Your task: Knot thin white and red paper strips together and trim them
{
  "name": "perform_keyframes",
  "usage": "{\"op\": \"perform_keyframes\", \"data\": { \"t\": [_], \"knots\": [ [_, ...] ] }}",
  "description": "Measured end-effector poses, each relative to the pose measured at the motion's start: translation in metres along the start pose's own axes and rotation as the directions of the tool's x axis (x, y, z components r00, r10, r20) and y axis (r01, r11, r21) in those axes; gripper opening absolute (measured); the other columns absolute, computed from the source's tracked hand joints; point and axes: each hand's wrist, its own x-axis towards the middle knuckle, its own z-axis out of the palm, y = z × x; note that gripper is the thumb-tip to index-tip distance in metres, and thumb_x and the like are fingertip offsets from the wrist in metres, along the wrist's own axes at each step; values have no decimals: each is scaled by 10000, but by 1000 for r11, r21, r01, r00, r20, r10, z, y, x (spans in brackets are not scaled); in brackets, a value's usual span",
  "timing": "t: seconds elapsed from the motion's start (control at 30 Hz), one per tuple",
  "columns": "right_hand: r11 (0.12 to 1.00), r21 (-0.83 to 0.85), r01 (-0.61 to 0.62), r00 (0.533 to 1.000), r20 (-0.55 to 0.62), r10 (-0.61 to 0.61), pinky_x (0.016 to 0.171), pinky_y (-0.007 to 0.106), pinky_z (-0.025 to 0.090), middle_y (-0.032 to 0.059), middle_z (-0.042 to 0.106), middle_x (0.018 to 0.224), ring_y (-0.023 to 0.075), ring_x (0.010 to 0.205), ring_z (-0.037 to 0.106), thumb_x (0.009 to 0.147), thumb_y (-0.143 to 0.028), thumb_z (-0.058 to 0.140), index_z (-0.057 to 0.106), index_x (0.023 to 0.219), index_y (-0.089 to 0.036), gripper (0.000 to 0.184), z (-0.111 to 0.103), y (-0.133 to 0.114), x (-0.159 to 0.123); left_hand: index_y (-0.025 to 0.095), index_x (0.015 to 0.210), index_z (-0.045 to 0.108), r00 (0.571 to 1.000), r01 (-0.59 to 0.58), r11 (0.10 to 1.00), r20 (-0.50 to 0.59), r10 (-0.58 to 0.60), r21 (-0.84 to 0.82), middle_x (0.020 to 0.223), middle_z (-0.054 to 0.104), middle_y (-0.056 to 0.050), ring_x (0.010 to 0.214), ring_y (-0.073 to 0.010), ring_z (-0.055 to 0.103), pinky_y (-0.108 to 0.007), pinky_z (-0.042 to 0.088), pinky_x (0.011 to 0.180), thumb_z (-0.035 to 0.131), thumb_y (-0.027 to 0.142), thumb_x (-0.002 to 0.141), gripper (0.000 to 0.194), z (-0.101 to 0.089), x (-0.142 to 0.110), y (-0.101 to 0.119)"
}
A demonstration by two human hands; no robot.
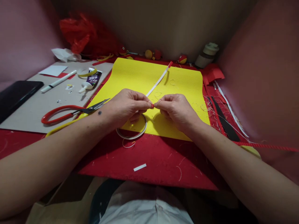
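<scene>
Over a yellow corrugated sheet (pixel 140 74), my two hands meet fingertip to fingertip. My left hand (pixel 130 104) pinches a small red piece (pixel 152 106) that looks like a tightly rolled paper strip. The thumb and fingers of my right hand (pixel 174 107) are closed at its other side, touching it. A narrow white-backed strip (pixel 158 83) with a red ribbed end runs up and right from behind my left fingers; whether it joins the red roll is hidden. Below my left hand lies a whitish ring (pixel 132 137), partly covered by the fingers.
Red-handled scissors (pixel 63 114) lie beside my left forearm. A grey board (pixel 30 102) holds a marker (pixel 58 81), a glue tube (pixel 92 79) and a black phone-like object (pixel 18 93). Small red-and-yellow figures (pixel 182 59) and a jar (pixel 206 56) stand behind. A white scrap (pixel 140 167) lies in front.
</scene>
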Motion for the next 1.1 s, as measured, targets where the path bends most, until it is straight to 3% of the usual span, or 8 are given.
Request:
{"op": "perform_keyframes", "data": {
  "t": [0.6, 0.93, 1.1],
  "knots": [
    [998, -59, -18, 999, -35, 16, 404, 242, 194, -52, 404, 451, 56, 416, 283, 659, -239, 621, 482, 539, -176, 195, 2, -3, -2, 120, 730, 556, 999, 33, 999, 27, -33, -9, 440, 374, 73, 344, -9, 307, -200, 172, 421, 586, 165, 787, 79, 1, 0, 0],
    [999, -26, -25, 995, 93, 27, 424, 238, 197, -65, 408, 431, 51, 407, 302, 677, -234, 654, 559, 614, -148, 142, -8, -11, 0, 100, 828, 609, 998, 28, 999, 50, -29, 16, 391, 367, 76, 335, -22, 295, -204, 178, 430, 578, 150, 763, 88, -2, 1, 0],
    [999, 16, -47, 980, 195, 43, 423, 240, 169, -75, 372, 430, 48, 406, 271, 726, -227, 645, 630, 687, -120, 115, -13, -13, 1, 107, 778, 597, 998, 37, 999, 47, -38, 26, 386, 364, 81, 327, -12, 304, -193, 191, 432, 597, 153, 757, 51, -5, 2, 1]
  ]
}}
